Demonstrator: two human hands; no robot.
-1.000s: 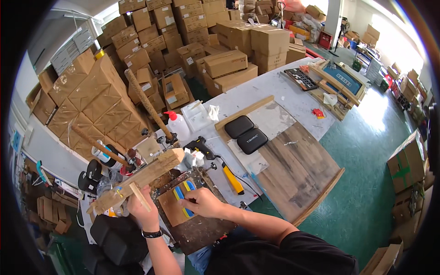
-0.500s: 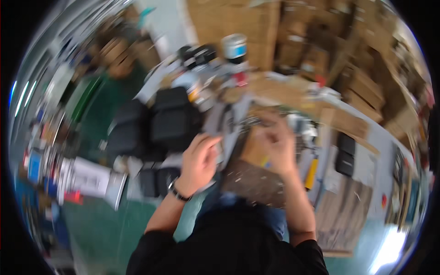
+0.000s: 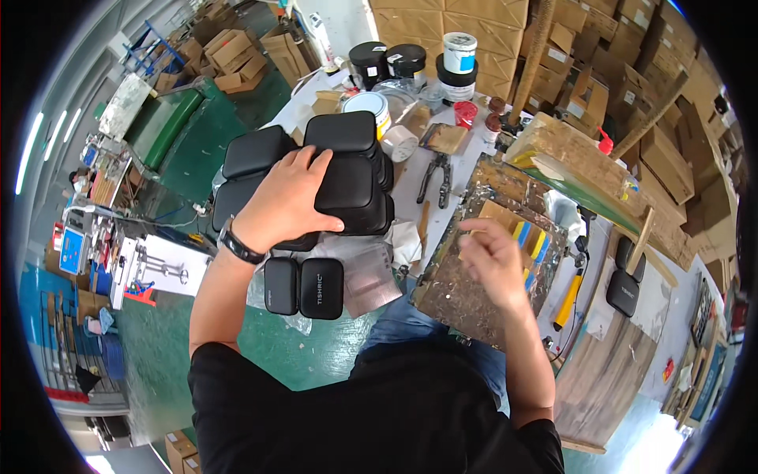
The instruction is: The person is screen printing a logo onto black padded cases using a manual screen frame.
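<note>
Black zip cases (image 3: 341, 133) stand in stacks on the left side of the table. My left hand (image 3: 286, 199) reaches over them with fingers spread, its thumb and fingertips at the edge of a front case (image 3: 354, 183). Whether it grips that case is not clear. My right hand (image 3: 496, 265) hovers over a dark, paint-stained board (image 3: 438, 296), fingers loosely bent and apart, with nothing visible in them. Partly behind this hand lies a tan piece (image 3: 499, 213) with blue and yellow strips. An opened black case (image 3: 320, 287) lies nearer me, left of my legs.
Pliers (image 3: 437, 180) lie between the stacks and the board. Paint tins (image 3: 459, 57) and a red cup (image 3: 465, 114) stand at the back. A yellow-handled tool (image 3: 568, 300) and another opened black case (image 3: 624, 291) lie to the right. A wooden beam (image 3: 600, 178) runs behind the board.
My left hand has moved left and forward onto the stacked cases, its fingers now spread. My right hand stays over the board. The view has shifted and become sharper.
</note>
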